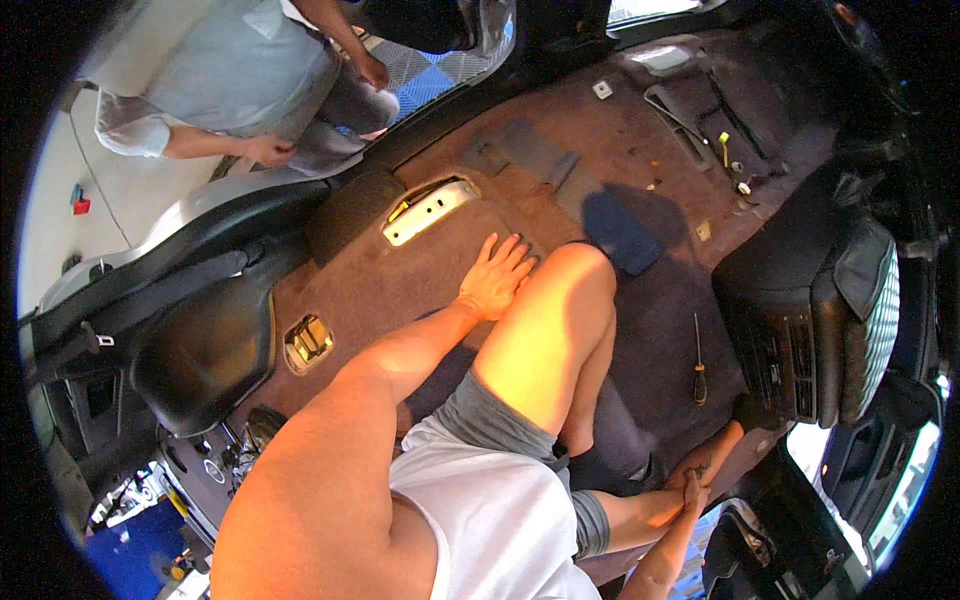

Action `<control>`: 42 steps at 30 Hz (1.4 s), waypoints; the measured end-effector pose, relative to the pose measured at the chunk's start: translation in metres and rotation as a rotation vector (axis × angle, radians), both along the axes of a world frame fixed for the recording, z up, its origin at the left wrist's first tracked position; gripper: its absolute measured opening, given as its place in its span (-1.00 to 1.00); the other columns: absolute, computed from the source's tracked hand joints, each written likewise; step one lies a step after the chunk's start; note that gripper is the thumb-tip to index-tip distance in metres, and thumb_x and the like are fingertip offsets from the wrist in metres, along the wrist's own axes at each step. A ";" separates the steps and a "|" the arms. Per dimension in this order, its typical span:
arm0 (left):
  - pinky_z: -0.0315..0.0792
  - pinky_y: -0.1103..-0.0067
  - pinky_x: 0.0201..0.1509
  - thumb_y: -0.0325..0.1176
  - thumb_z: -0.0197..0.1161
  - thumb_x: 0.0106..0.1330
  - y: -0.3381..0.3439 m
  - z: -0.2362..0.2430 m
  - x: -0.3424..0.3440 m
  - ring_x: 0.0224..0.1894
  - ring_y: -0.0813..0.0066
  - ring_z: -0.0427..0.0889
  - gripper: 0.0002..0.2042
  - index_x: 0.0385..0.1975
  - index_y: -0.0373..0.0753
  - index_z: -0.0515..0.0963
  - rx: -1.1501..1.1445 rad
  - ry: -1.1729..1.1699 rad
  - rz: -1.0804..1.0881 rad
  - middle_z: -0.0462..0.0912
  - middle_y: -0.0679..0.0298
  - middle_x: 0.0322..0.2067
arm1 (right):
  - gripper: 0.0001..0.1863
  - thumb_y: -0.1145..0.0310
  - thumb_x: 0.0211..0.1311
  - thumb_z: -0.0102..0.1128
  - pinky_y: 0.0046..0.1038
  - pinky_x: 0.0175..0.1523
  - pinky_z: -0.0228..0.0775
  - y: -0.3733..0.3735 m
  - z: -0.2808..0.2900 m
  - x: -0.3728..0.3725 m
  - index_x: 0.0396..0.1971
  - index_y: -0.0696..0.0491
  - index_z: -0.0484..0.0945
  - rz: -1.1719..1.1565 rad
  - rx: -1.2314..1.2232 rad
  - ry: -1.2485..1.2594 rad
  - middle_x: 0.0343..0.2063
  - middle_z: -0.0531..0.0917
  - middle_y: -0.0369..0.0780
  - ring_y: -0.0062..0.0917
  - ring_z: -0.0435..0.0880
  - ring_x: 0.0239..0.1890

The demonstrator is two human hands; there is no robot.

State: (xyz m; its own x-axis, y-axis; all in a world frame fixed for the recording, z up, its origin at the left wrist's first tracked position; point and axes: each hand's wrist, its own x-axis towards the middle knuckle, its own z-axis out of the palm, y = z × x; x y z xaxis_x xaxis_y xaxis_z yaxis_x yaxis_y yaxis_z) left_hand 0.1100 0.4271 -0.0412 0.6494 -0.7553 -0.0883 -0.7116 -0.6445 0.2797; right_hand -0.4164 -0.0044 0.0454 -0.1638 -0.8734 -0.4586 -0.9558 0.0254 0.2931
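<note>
My left hand (495, 281) lies flat on the dark reddish-brown carpet (390, 300) of a stripped car interior. Its fingers are spread, and it holds nothing. Beside it is my bent knee. My right hand (694, 489) rests against my lower leg at the lower right; its fingers are too small and partly hidden to read. Farther up, a screwdriver (700, 378) with a black and yellow handle lies on the carpet. Ahead of my left hand, a pale metal bracket (432, 212) shows through a carpet cutout, with something yellow along its edge.
Another cutout (309, 343) exposes metal at the left. A black seat (810, 310) stands at the right. Dark blue cloth (622, 232) lies beyond my knee. Near the far right carpet slots is a small yellow-headed piece (724, 147). Another person (230, 90) is outside the door opening.
</note>
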 end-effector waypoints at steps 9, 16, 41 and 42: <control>-0.04 0.09 0.51 -0.11 0.02 0.38 -0.001 -0.009 -0.004 0.41 0.22 0.23 -0.48 0.32 -0.13 0.37 0.067 -0.287 -0.059 0.43 0.23 0.26 | -0.07 -0.32 0.10 0.13 -0.09 0.25 0.36 0.020 0.007 0.011 0.38 -0.04 0.29 0.100 -0.086 -0.144 0.17 0.51 0.12 -0.04 0.51 0.22; -0.02 0.10 0.51 0.02 -0.09 0.43 0.013 -0.045 0.017 0.46 0.26 0.16 -0.39 0.40 -0.17 0.24 0.524 -0.393 -0.216 0.23 0.20 0.42 | 0.08 -0.24 -0.01 0.29 -0.18 0.11 0.52 0.034 -0.002 0.015 0.42 0.11 0.16 -0.259 -0.102 -0.237 0.06 0.60 0.07 -0.16 0.64 0.10; 0.04 0.04 0.46 -0.06 -0.01 0.40 -0.167 -0.020 -0.137 0.30 0.28 0.38 -0.51 0.24 -0.15 0.43 0.112 -0.267 -0.883 0.49 0.23 0.23 | 0.26 -0.24 -0.26 0.50 -0.24 0.11 0.54 0.014 0.001 -0.026 0.39 0.23 0.16 -0.420 0.022 -0.775 0.11 0.62 -0.02 -0.20 0.66 0.09; 0.04 0.04 0.45 -0.06 -0.01 0.39 -0.173 -0.020 -0.144 0.29 0.28 0.38 -0.51 0.24 -0.15 0.43 0.114 -0.264 -0.902 0.49 0.23 0.23 | 0.22 -0.25 -0.24 0.49 -0.25 0.14 0.52 0.013 -0.001 -0.037 0.37 0.23 0.22 -0.406 0.042 -0.856 0.12 0.61 0.00 -0.18 0.64 0.11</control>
